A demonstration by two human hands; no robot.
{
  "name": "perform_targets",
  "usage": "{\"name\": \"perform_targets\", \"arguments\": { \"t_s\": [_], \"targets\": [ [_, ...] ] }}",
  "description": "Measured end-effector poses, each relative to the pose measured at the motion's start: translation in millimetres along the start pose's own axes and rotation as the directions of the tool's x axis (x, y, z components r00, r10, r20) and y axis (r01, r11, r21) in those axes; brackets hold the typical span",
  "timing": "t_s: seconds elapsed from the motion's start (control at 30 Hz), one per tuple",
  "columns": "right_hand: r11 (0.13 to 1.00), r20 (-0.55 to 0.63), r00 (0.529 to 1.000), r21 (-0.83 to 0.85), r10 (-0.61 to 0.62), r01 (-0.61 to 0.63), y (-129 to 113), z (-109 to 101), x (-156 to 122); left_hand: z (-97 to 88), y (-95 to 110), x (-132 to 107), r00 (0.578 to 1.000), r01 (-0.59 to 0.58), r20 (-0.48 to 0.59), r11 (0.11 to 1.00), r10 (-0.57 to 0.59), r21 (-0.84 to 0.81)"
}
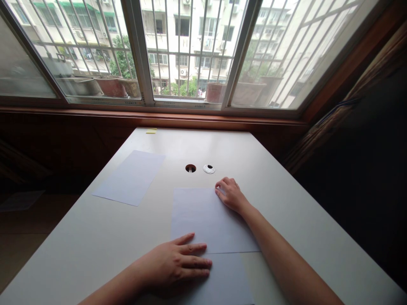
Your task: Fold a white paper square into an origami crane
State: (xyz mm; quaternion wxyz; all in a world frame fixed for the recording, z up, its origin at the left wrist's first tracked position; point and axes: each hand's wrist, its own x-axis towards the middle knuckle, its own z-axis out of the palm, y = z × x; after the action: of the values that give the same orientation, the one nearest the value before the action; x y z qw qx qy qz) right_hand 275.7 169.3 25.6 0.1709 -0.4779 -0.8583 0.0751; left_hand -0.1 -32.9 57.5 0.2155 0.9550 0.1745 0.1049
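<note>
A white sheet of paper (197,216) lies on the white table in front of me. My left hand (178,262) rests flat with fingers spread across the lower left of this sheet and onto a second sheet of paper (227,275) below it. At the upper right corner of the first sheet is my right hand (229,195), its fingers curled and the thumb close to them, closed at the paper's edge. That corner is hidden beneath the hand. The second sheet runs out of view at the bottom.
Another white sheet (132,178) lies to the left on the table (79,237). Beyond my hands are a round cable hole (190,168) and its loose cover (209,169). Yellow slips (151,131) sit at the far edge, before a barred window. A paper (20,201) lies lower left, off the table.
</note>
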Motion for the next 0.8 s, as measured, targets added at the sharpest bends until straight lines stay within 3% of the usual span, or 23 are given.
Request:
{"name": "perform_targets", "arguments": {
  "t_s": [0.3, 0.67, 0.8],
  "targets": [
    [0.995, 0.017, 0.995, -0.008, -0.097, 0.097, -28, 7, 0, -0.9, 1, 1, 1.000, -0.005, -0.025, 1.000, 0.005, 0.030],
    [0.974, 0.028, 0.978, 0.098, -0.208, 0.205, -103, 40, 34, -1.1, 2, 1, 1.000, -0.001, -0.017, 1.000, 0.001, 0.001],
    [0.965, 0.045, 0.978, 0.177, -0.202, 0.191, -123, 50, 40, -1.9, 3, 1, 1.000, -0.003, -0.026, 1.000, 0.003, 0.002]
  ]
}}
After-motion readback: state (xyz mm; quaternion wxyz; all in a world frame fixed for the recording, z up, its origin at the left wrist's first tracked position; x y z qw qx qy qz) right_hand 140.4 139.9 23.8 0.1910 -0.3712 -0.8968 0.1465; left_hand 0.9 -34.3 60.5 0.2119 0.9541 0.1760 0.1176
